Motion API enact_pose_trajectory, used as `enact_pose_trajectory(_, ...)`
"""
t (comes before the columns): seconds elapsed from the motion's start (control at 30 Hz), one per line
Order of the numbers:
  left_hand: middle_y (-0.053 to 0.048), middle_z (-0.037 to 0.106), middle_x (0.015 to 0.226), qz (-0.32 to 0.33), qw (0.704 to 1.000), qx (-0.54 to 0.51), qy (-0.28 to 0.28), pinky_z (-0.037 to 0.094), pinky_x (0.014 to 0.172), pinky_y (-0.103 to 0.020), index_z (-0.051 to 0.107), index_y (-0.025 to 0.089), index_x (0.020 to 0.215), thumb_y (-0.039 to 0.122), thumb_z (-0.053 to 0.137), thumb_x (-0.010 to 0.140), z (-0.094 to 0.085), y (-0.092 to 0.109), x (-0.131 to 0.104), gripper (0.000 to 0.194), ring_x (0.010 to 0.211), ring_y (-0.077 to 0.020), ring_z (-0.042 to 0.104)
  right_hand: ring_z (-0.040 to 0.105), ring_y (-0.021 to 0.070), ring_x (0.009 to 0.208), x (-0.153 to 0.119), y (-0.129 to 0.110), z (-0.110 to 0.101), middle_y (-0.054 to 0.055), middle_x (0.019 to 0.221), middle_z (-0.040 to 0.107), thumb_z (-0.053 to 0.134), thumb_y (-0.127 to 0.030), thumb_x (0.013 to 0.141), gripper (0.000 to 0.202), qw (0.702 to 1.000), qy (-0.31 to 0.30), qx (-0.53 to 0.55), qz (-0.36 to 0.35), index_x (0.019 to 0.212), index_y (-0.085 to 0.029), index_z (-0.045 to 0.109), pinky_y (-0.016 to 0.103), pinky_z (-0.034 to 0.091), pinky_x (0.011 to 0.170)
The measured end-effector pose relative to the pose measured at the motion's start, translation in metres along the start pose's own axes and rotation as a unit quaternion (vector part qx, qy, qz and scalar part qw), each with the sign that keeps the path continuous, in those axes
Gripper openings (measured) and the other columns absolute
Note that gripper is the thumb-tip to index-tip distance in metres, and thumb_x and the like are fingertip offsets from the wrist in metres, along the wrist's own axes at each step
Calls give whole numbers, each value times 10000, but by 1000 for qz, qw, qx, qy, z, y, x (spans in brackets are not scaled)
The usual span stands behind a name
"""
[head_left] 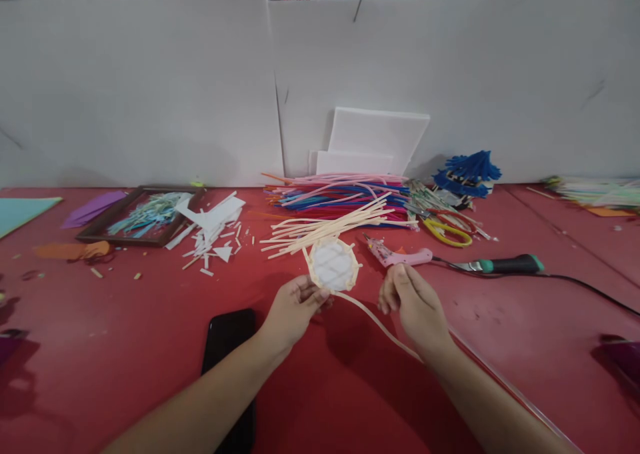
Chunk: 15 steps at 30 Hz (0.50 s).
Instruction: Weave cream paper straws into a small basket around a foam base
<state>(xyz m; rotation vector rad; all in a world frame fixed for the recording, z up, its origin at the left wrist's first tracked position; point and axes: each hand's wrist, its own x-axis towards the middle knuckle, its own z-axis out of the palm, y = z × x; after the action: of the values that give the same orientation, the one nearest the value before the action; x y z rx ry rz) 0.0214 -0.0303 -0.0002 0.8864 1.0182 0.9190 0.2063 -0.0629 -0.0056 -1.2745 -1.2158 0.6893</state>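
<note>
My left hand (295, 307) pinches the lower left edge of a small white disc (333, 265), which has cream pipe cleaner wrapped around its rim with short ends sticking out. From the disc's bottom, a long cream pipe cleaner (373, 315) curves down to the right and passes behind my right forearm. My right hand (413, 301) is held to the right of the disc, apart from it, with fingers curled together; whatever they may pinch is too small to make out. Just beyond it lies a pink hot glue gun (400, 257).
Cream pipe cleaners (330, 226) lie before a coloured bundle (345, 191). Yellow-handled scissors (447, 233) and a green-black handled tool (510, 265) are at right. A phone (229, 341), white scraps (213, 224) and a brown frame (90, 231) lie left. White panels (150, 87) stand behind.
</note>
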Motion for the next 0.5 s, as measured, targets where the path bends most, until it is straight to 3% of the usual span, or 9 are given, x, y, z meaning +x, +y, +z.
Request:
enact_pose_trajectory(0.07,-15,687,675,-10,1000,-5,0,525,697,-249,682,133,738,353,907,506,1,0,0,391,642,-111,633,438,99,385,-2,-1,-1,-58,430,385,346,-507,975,481,999,-2,-36,-13,573,-243,359,240,394,430)
enact_pose_trajectory(0.17,-15,690,676,-7,1000,-16,3,515,693,-240,686,130,767,349,913,486,3,0,0,423,640,-106,627,451,100,439,-8,-4,-3,-36,473,481,548,-467,892,405,995,-10,-89,-47,578,-221,478,237,365,455)
enact_pose_trajectory(0.23,-11,685,655,-2,1000,-15,4,503,671,-232,684,129,761,346,917,470,4,1,-1,431,619,-101,612,483,105,487,-12,-6,-2,-23,529,549,633,-417,837,311,983,-34,-141,-115,618,-213,549,233,380,490)
enact_pose_trajectory(0.37,0,670,624,-16,1000,-15,0,488,658,-230,667,133,721,302,922,455,8,5,-3,405,604,-99,594,560,104,544,-15,-1,0,-17,619,612,615,-350,879,213,922,-90,-260,-274,726,-204,586,215,440,540)
enact_pose_trajectory(0.5,8,662,624,-28,999,-28,-10,485,682,-224,649,133,690,279,925,444,10,8,-5,397,621,-94,596,647,113,636,-14,4,-2,2,712,677,538,-294,938,159,909,-108,-281,-287,837,-202,619,208,493,597)
